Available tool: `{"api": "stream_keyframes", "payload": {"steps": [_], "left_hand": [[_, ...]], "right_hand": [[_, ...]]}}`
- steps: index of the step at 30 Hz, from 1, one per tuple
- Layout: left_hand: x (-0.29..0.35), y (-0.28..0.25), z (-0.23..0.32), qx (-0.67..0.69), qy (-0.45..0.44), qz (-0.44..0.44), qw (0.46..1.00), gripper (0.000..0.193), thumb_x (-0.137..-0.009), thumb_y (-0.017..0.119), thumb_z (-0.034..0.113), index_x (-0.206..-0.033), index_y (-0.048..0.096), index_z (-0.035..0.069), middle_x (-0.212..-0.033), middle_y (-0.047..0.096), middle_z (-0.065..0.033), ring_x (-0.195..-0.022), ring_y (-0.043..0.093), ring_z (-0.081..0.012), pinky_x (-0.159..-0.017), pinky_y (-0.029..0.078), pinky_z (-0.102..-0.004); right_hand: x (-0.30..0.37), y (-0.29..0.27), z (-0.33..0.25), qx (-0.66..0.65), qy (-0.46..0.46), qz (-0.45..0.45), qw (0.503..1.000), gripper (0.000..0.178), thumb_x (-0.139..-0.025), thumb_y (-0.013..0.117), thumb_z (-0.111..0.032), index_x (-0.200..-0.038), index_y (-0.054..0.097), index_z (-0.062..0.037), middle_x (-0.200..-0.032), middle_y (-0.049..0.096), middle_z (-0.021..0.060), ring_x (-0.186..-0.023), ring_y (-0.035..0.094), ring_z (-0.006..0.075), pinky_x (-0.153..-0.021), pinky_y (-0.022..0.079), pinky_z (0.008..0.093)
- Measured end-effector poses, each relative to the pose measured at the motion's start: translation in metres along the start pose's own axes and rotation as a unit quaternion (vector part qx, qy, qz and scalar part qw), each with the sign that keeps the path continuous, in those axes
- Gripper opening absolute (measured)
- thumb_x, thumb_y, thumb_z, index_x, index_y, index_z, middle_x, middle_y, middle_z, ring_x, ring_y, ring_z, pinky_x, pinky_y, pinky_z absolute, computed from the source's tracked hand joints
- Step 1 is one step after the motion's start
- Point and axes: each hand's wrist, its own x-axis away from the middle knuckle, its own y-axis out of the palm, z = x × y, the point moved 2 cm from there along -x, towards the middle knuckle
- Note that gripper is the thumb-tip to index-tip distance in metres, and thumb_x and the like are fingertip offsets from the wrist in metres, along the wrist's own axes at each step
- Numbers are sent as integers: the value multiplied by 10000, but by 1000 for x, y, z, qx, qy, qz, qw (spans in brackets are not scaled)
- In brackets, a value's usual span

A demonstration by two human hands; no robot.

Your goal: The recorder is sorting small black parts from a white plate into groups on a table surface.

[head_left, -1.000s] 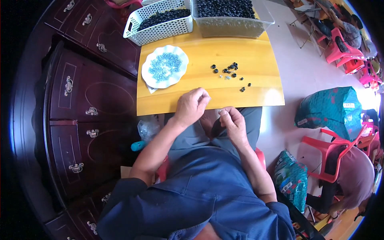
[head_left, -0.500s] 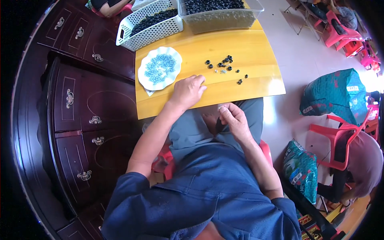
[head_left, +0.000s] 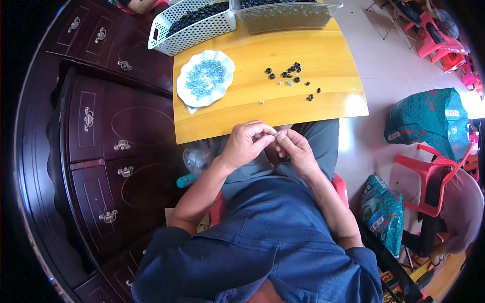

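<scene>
Just off the near edge of the yellow table [head_left: 222, 121], above my lap, my left hand [head_left: 246, 143] and my right hand [head_left: 298, 150] meet at the fingertips. Both are pinched around something too small to make out. A white scalloped plate [head_left: 188, 92] at the table's left bears many small clear bluish pieces [head_left: 206, 77]. Several small black round parts [head_left: 294, 68] lie scattered on the right half, with a few tiny silvery bits [head_left: 288, 83] among them. One more silvery bit [head_left: 261, 102] rests alone near the front edge.
Along the far edge stand a white perforated basket [head_left: 199, 35] and a clear plastic bin [head_left: 288, 20], both full of black parts. Dark wooden cabinets [head_left: 136, 106] flank the left. Teal sacks [head_left: 424, 118] and red chairs [head_left: 422, 169] are on the right, where another person [head_left: 459, 202] bends over.
My left hand has come off the tabletop toward me and right, meeting my right hand. A silvery bit now shows on the table near where it was. The view has shifted slightly.
</scene>
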Motion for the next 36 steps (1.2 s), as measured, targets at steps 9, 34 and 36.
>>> {"api": "stream_keyframes", "payload": {"steps": [9, 34, 36], "left_hand": [[-4, 5, 5, 9, 8, -19, 1000, 62, -864, 705, 16, -923, 716, -1, -780, 660, -11, -659, 576, -63, -605, 464, -226], [0, 18, 12, -12, 19, -15, 1000, 72, -879, 702, 41, -930, 712, -7, -805, 681, -41, -679, 624, -98, -630, 491, -235], [1, 20, 17, 1, 15, -11, 1000, 58, -871, 696, 13, -920, 710, -14, -816, 687, -63, -715, 653, -126, -659, 510, -251]], "right_hand": [[1, -7, 7, -22, 21, 12, 999, 231, -1017, 565, -298, -892, 601, -107, -733, 521, -68, -633, 454, 34, -570, 388, 193], [8, -18, 10, -224, 15, -3, 974, 187, -1026, 545, -239, -1075, 592, -64, -796, 572, -7, -675, 509, 83, -637, 436, 214], [7, -23, 12, -258, 15, -39, 965, 186, -1021, 560, -256, -1060, 587, -77, -812, 578, -2, -701, 515, 88, -660, 441, 222]]}}
